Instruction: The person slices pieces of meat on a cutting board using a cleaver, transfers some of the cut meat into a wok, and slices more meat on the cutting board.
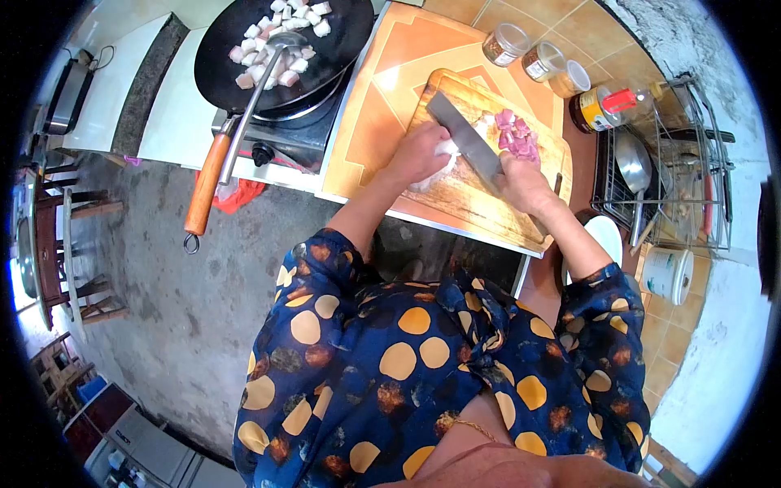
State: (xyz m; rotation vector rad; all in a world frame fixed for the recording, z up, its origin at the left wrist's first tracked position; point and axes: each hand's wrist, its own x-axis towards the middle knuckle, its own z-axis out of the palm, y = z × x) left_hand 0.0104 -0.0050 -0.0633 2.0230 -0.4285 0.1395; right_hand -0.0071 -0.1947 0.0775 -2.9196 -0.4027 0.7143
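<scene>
My right hand [525,183] is closed round the handle end of a cleaver [465,134], whose broad blade lies diagonally over the wooden cutting board [496,215]. Beside the blade, my left hand [419,153] has curled fingers pressing on a whitish piece of fat [443,172], partly hidden by the hand. Pink chunks of meat [517,132] lie in a pile on the board, beyond my right hand. A few small pale bits rest near the blade on its far side.
At the left, a black wok [215,61] with pale cubes of fatty meat and a metal ladle [268,69] sits on a gas stove [305,130]. Jars [543,62] line the tiled wall. A wire rack [691,179] with utensils stands at the right.
</scene>
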